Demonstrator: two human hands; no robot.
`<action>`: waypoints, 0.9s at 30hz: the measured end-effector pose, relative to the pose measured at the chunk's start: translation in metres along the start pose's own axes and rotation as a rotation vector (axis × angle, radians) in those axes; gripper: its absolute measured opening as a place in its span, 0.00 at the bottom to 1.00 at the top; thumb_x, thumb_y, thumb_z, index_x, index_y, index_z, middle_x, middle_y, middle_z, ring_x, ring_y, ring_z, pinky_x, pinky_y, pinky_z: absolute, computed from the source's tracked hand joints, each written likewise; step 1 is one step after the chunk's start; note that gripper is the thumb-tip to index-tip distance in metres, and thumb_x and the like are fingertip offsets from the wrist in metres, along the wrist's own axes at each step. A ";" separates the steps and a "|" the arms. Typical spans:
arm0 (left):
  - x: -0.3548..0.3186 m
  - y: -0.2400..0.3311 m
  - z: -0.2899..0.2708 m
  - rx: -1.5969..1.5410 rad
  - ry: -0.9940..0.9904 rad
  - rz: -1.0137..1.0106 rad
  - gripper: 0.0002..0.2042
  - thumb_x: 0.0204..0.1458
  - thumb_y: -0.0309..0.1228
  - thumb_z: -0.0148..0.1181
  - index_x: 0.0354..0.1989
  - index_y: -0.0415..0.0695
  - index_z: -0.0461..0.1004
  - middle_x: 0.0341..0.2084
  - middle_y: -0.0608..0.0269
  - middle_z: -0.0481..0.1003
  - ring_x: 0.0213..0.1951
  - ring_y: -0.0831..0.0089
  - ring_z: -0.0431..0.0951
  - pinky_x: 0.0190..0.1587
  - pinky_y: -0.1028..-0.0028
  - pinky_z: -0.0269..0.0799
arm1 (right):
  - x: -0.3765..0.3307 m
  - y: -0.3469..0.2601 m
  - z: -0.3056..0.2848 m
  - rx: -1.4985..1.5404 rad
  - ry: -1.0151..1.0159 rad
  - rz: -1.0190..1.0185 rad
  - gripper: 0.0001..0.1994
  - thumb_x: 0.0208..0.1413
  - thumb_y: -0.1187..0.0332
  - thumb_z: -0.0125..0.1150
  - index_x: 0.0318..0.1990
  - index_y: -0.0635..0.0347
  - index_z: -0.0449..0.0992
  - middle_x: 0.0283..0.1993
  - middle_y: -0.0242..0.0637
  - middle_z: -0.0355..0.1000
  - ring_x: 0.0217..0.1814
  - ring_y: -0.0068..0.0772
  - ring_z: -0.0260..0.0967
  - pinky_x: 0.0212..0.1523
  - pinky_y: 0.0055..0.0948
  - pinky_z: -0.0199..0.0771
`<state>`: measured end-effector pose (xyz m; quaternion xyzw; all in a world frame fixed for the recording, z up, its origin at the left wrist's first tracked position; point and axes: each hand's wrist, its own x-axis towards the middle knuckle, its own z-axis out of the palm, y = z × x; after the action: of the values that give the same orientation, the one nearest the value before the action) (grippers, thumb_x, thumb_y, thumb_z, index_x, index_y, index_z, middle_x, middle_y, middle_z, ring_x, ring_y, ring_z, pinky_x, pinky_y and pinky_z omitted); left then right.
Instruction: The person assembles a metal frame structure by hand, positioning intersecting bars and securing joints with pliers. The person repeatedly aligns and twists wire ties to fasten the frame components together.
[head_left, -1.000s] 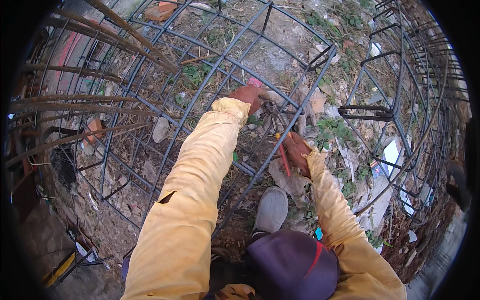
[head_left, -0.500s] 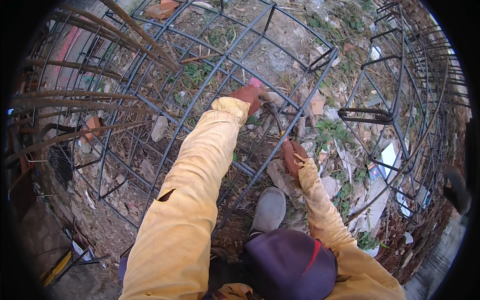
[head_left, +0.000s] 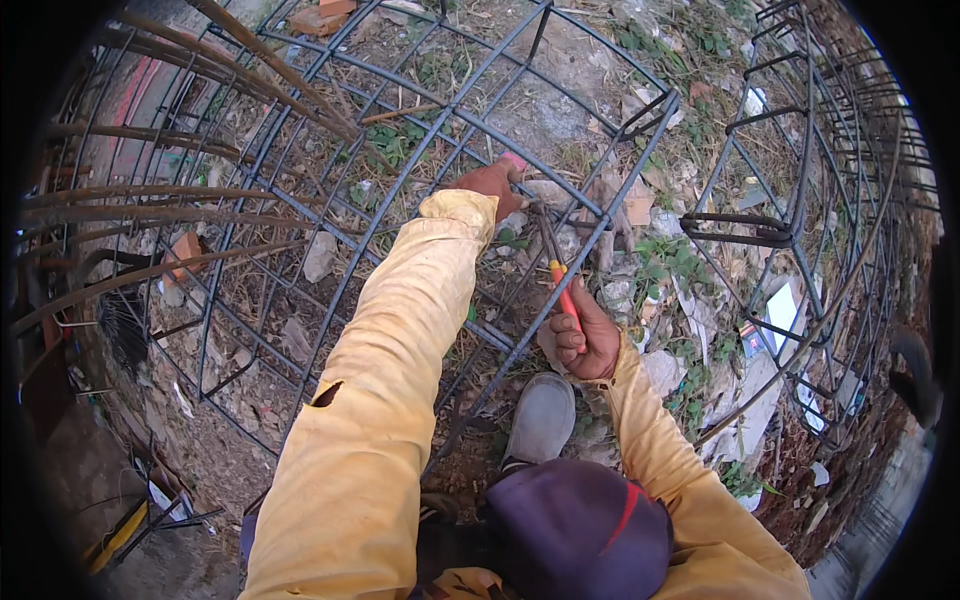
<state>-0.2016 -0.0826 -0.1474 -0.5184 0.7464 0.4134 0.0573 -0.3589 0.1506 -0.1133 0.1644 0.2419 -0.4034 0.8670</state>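
Red-handled pliers (head_left: 563, 293) are gripped in my right hand (head_left: 592, 340), its fingers closed round the handles. Their dark metal jaws point up and away, toward my left hand. My left hand (head_left: 495, 184) reaches farther out, closed, at the bars of a steel rebar cage (head_left: 480, 120). Something pink shows at its far fingers; whatever those fingers hold is hidden. The jaws lie just right of that hand, close to a crossing of bars.
Rusty bars (head_left: 180, 190) jut in from the left. Another rebar cage (head_left: 790, 230) stands at the right. Below lie rubble, weeds, broken brick (head_left: 184, 250) and paper scraps. My grey shoe (head_left: 541, 415) is beside the near bars.
My right hand has turned and drawn back slightly toward me, so more of the red handles shows. My left hand has shifted only a little at the bars.
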 end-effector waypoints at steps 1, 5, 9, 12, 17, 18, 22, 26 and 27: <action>0.000 0.002 0.000 0.018 0.005 -0.045 0.29 0.46 0.45 0.71 0.55 0.45 0.71 0.43 0.48 0.79 0.46 0.55 0.79 0.49 0.60 0.71 | 0.003 0.008 -0.006 0.203 -0.205 0.026 0.29 0.64 0.40 0.48 0.60 0.55 0.66 0.27 0.28 0.70 0.20 0.20 0.69 0.22 0.25 0.70; 0.008 -0.002 0.001 0.065 0.050 -0.115 0.29 0.44 0.47 0.72 0.49 0.42 0.72 0.39 0.47 0.78 0.45 0.53 0.79 0.46 0.59 0.71 | 0.005 0.016 -0.014 0.298 -0.370 0.034 0.25 0.65 0.46 0.51 0.61 0.52 0.65 0.27 0.26 0.67 0.16 0.15 0.63 0.18 0.19 0.59; 0.012 -0.004 -0.001 0.125 -0.007 -0.059 0.27 0.44 0.48 0.72 0.44 0.41 0.72 0.36 0.49 0.78 0.43 0.53 0.79 0.45 0.59 0.71 | -0.009 0.012 0.014 -0.147 0.384 -0.169 0.17 0.60 0.53 0.60 0.46 0.56 0.70 0.25 0.25 0.65 0.16 0.20 0.60 0.20 0.23 0.61; 0.007 -0.003 -0.005 0.095 -0.003 -0.052 0.26 0.44 0.49 0.71 0.44 0.42 0.73 0.36 0.50 0.78 0.41 0.54 0.79 0.45 0.60 0.71 | -0.014 0.012 0.030 -0.768 0.801 -0.255 0.22 0.59 0.46 0.58 0.44 0.57 0.70 0.25 0.27 0.65 0.19 0.24 0.60 0.27 0.27 0.64; -0.005 0.004 -0.010 0.029 -0.031 -0.035 0.24 0.48 0.47 0.68 0.49 0.47 0.73 0.39 0.52 0.79 0.43 0.55 0.79 0.47 0.60 0.71 | -0.021 0.017 0.036 -0.163 0.308 -0.098 0.28 0.63 0.39 0.49 0.45 0.60 0.70 0.26 0.25 0.65 0.17 0.22 0.56 0.26 0.26 0.62; -0.011 0.008 -0.014 0.030 -0.038 -0.033 0.24 0.49 0.47 0.67 0.51 0.48 0.73 0.40 0.51 0.79 0.44 0.55 0.79 0.48 0.60 0.72 | -0.021 0.022 0.031 0.037 0.167 -0.091 0.28 0.63 0.39 0.47 0.45 0.61 0.70 0.26 0.25 0.65 0.16 0.22 0.55 0.26 0.27 0.62; -0.015 0.013 -0.010 0.135 0.007 0.058 0.24 0.52 0.43 0.63 0.59 0.56 0.72 0.50 0.50 0.77 0.50 0.53 0.76 0.56 0.60 0.69 | -0.015 0.032 0.008 0.269 -0.057 -0.069 0.29 0.65 0.41 0.43 0.49 0.61 0.71 0.29 0.27 0.70 0.22 0.24 0.65 0.29 0.30 0.68; 0.000 -0.001 0.000 0.185 -0.059 0.147 0.21 0.55 0.38 0.59 0.59 0.61 0.74 0.55 0.50 0.74 0.57 0.52 0.71 0.61 0.56 0.65 | -0.020 0.006 0.019 -0.149 0.310 0.044 0.25 0.66 0.45 0.46 0.49 0.59 0.73 0.35 0.32 0.75 0.34 0.29 0.75 0.38 0.34 0.77; 0.001 0.002 -0.002 0.199 -0.087 0.153 0.20 0.55 0.36 0.58 0.58 0.62 0.75 0.55 0.51 0.74 0.59 0.52 0.70 0.62 0.54 0.63 | -0.021 -0.002 0.025 -0.253 0.403 0.076 0.23 0.66 0.46 0.48 0.49 0.58 0.73 0.37 0.33 0.76 0.36 0.30 0.77 0.40 0.36 0.78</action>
<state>-0.2028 -0.0841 -0.1456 -0.4332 0.8178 0.3628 0.1091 -0.3649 0.1506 -0.0814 0.1406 0.4522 -0.2961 0.8295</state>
